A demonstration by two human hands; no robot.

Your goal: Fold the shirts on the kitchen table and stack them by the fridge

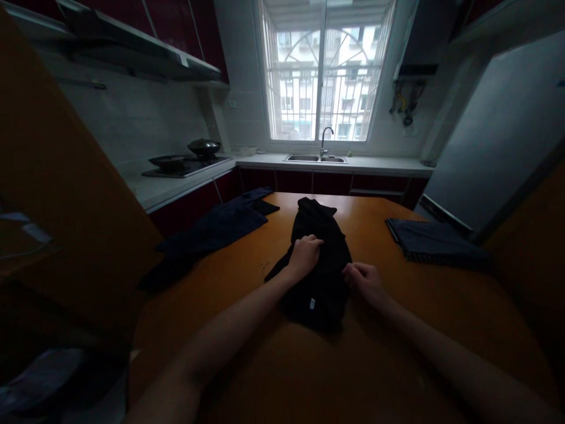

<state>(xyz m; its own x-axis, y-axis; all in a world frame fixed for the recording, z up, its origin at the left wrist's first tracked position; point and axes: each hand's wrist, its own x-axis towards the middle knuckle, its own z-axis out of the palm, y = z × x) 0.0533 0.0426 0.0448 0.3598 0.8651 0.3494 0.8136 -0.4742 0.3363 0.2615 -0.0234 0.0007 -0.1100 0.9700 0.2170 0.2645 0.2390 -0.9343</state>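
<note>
A black garment [324, 282] lies lengthwise on the wooden table in front of me, partly folded, with a small white label [312, 304] near its close end. I cannot make out what kind of garment it is. My left hand [308, 253] rests over its middle, fingers curled and closed on the cloth. At its right edge, my right hand [364, 281] has thumb and fingers pinched together on the fabric. A short flap of black cloth sticks out on the left, beside my left wrist.
Dark blue clothing [216, 227] is spread along the left edge of the wooden table [247, 335]. A folded dark stack of clothes [435, 240] sits at the right. Beyond are a counter with a sink [304, 158], a stove with a lidded wok [203, 147], and a fridge [489, 129].
</note>
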